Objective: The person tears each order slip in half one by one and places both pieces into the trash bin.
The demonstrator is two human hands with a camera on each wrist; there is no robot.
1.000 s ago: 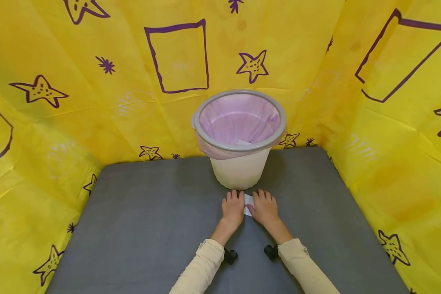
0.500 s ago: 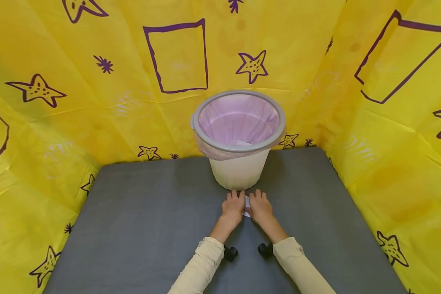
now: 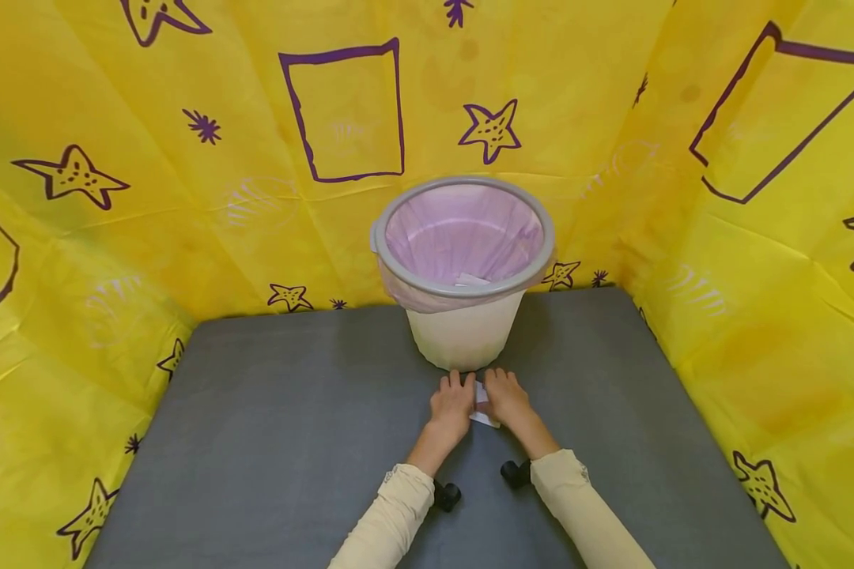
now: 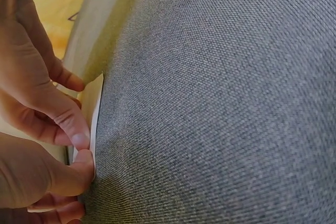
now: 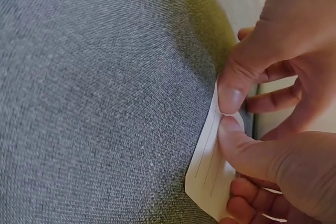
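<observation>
A small white slip of paper [image 3: 487, 417] with faint ruled lines [image 5: 209, 163] is between my two hands, low over the grey surface, just in front of the bin. My left hand [image 3: 452, 405] pinches it by the edge between thumb and fingers. From the other side my right hand [image 3: 507, 399] pinches it too, the thumb tips meeting on the paper in the right wrist view. One corner sticks out toward me below the right hand. In the left wrist view the slip [image 4: 93, 108] shows nearly edge-on, and the fingers behind it are partly hidden.
A cream bin [image 3: 466, 336] with a grey rim and pink liner [image 3: 462, 229] stands directly beyond the hands. White paper pieces [image 3: 472, 280] lie inside it. Yellow cloth walls [image 3: 228, 237] with purple drawings enclose the grey table [image 3: 292, 442] at the back and sides.
My right hand has come inward against the left and turned slightly. The paper's near corner now juts out lower between the hands. The left hand has hardly moved.
</observation>
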